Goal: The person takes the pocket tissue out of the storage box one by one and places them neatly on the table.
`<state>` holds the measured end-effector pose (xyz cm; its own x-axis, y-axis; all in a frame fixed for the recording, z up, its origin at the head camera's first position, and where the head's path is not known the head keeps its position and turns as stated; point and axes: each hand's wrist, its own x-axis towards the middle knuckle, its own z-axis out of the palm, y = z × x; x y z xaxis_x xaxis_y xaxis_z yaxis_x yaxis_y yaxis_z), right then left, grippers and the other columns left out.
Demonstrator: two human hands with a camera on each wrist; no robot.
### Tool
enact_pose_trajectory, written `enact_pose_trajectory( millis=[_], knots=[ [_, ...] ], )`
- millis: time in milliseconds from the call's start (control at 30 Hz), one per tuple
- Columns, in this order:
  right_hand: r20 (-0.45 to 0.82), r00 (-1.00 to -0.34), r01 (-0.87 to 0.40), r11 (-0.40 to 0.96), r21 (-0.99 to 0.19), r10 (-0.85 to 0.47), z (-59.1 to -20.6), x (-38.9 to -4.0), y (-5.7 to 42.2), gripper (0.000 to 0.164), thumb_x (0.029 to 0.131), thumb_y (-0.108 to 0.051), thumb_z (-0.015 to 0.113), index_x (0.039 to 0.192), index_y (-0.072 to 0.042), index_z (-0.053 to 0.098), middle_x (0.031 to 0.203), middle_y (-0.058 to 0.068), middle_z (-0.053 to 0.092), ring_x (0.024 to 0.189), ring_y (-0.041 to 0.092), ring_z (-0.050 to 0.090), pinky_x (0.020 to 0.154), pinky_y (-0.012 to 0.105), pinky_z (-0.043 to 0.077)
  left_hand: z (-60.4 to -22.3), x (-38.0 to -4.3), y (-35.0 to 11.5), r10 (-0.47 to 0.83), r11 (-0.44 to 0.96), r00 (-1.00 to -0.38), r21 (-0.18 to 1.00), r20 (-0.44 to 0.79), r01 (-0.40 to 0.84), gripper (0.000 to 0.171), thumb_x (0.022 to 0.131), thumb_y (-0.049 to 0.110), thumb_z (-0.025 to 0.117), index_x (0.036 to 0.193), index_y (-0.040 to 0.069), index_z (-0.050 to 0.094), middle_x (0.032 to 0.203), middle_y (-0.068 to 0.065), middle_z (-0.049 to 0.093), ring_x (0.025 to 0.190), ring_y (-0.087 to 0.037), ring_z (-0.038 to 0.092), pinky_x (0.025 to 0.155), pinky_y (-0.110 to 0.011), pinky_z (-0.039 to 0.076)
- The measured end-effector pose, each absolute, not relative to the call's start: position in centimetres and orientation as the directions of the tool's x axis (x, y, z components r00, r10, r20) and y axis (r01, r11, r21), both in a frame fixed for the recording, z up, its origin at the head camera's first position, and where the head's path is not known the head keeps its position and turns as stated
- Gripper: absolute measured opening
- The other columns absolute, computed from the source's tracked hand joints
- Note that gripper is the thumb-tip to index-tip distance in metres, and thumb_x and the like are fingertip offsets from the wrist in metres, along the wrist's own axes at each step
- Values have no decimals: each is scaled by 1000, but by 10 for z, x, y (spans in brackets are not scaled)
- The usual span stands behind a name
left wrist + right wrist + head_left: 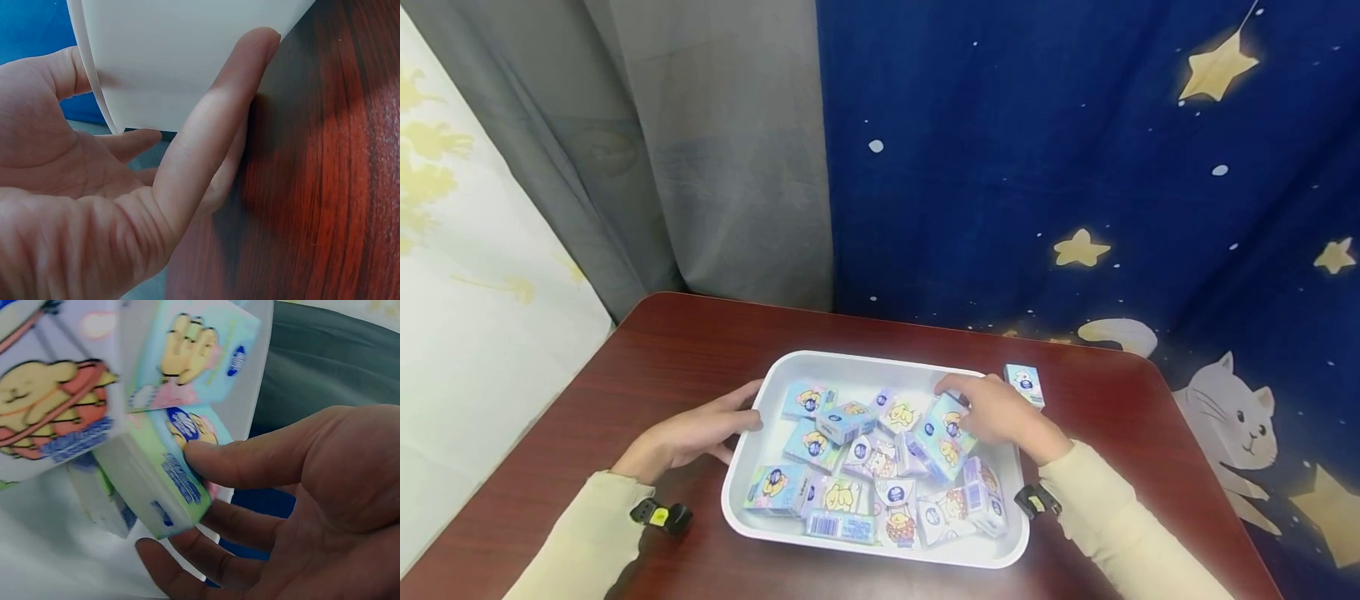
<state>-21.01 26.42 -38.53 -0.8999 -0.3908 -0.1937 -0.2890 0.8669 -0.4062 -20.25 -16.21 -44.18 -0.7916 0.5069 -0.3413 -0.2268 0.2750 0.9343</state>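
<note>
A white plastic tray (pixel 842 375) holds several small tissue packs in blue, purple and green with cartoon dog prints. My left hand (pixel 703 429) grips the tray's left end. In the left wrist view its thumb goes over the tray rim while the fingers (pixel 206 137) lie along the outer wall. At the far right corner, my right hand (pixel 1003 412) reaches over the rim. In the right wrist view it pinches a green-and-blue tissue pack (pixel 147 475), thumb on the printed face and fingers beneath. Other packs lie against this one.
Outside the tray, one tissue pack (pixel 1024 385) lies on the dark red wooden table (pixel 700 350), just beyond my right hand. A grey curtain (pixel 737 150) and a blue star-print curtain (pixel 962 167) hang behind the table's far edge. White patterned fabric (pixel 475 275) hangs at the left.
</note>
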Motion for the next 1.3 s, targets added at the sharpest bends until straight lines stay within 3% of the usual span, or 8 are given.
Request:
enact_pose_trajectory(
  millis=[167, 467, 1100, 1300],
  knots=[
    [-204, -890, -292, 854, -432, -407, -383, -215, 269, 52, 93, 9, 73, 137, -18, 74, 118, 11, 74, 102, 30, 66, 91, 47, 61, -445, -204, -163, 515, 265, -788, 937, -337, -227, 84, 108, 11, 58, 176, 8, 9, 134, -25, 65, 110, -38, 73, 83, -62, 64],
    [-178, -911, -230, 816, -531, -372, -384, -220, 282, 48, 90, 1, 82, 135, -15, 76, 113, 12, 75, 97, 29, 69, 75, 39, 62, -446, -206, -165, 509, 269, -792, 936, -338, -226, 85, 106, 10, 59, 175, 8, 10, 135, -25, 65, 109, -39, 73, 82, -61, 64],
    [-172, -955, -19, 626, -780, -243, -393, -224, 310, 48, 92, -8, 79, 140, -10, 71, 121, 18, 71, 97, 31, 70, 74, 42, 65, -444, -204, -163, 510, 273, -790, 935, -339, -225, 85, 107, 10, 59, 175, 7, 9, 135, -25, 65, 110, -39, 73, 83, -62, 64],
    [-183, -950, 34, 497, -867, -255, -397, -224, 321, 52, 95, -9, 77, 146, -6, 65, 125, 19, 71, 101, 31, 73, 83, 52, 65, -443, -204, -163, 506, 281, -792, 933, -341, -222, 85, 107, 11, 59, 175, 6, 9, 134, -25, 65, 110, -38, 72, 84, -61, 64]
  ],
)
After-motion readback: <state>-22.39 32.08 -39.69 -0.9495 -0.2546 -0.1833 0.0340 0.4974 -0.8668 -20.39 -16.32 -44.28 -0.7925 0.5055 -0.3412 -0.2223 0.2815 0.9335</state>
